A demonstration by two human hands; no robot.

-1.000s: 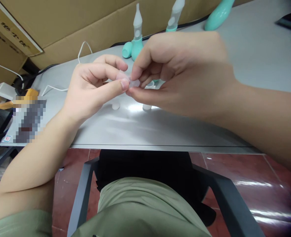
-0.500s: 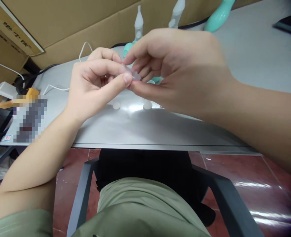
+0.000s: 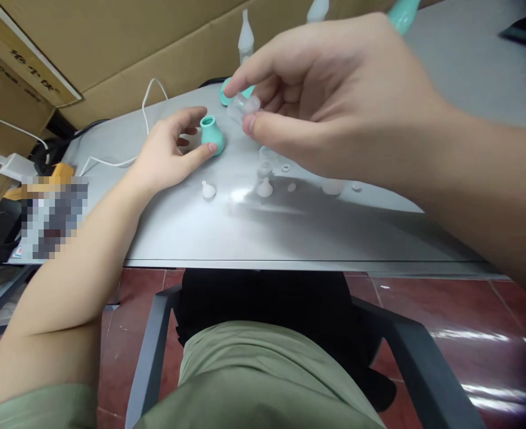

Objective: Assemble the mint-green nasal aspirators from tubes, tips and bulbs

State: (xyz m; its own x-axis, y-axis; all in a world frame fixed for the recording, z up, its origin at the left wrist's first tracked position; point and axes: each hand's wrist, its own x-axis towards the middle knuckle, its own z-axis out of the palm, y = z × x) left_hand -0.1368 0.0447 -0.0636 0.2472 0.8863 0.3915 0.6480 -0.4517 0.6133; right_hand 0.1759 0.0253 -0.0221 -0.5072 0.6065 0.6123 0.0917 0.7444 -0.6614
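Observation:
My left hand (image 3: 176, 140) is at a small teal rubber squeeze bulb (image 3: 213, 138), its thumb against the bulb's near side and its fingers curled by the neck. The bulb's round opening faces up. Above the table, my right hand (image 3: 316, 95) pinches a short clear plastic tube (image 3: 240, 108) between thumb and forefinger. Two small white pointed tips, one at left (image 3: 208, 190) and one nearer the middle (image 3: 265, 187), stand below the hands. A clear cup-like piece (image 3: 266, 159) and a small ring (image 3: 285, 168) lie beneath my right hand.
Behind stands an upright white nozzle (image 3: 245, 36), with another (image 3: 318, 11) partly hidden by my hand. A teal bulb (image 3: 404, 15) is at the back. White cable (image 3: 111, 161) and a pixelated object (image 3: 59, 217) lie left. Cardboard (image 3: 155, 42) walls the rear.
My hands have come apart. The left has let go of the clear piece and dropped to the teal bulb; the right has lifted slightly, keeping the clear tube.

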